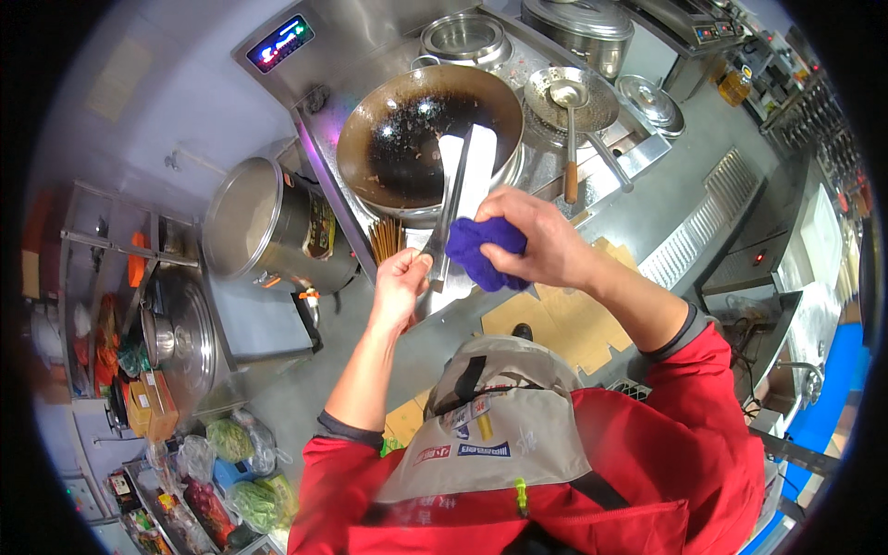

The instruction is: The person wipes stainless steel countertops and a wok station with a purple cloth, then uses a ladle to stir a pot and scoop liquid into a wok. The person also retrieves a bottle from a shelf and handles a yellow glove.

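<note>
My left hand (pixel 402 282) is closed round the near end of a long metal utensil (pixel 478 166). It has bright, flat, narrow faces and a dark strip along it; its exact kind is unclear. My right hand (pixel 541 236) grips a bunched purple cloth (pixel 486 250) beside the utensil's lower part. The utensil's far end reaches over a large dark wok (pixel 398 148) with a wet, stained inside. Close to my left hand, a brush of thin brown sticks (pixel 387 239) stands at the stove's front edge.
Right of the wok, a ladle (pixel 570 120) with a wooden handle rests on a perforated strainer (pixel 597 100). A large steel pot (pixel 250 217) stands at left. Lidded pots (pixel 592 37) sit behind. Flattened cardboard (pixel 564 324) covers some floor. Bagged vegetables (pixel 231 442) lie lower left.
</note>
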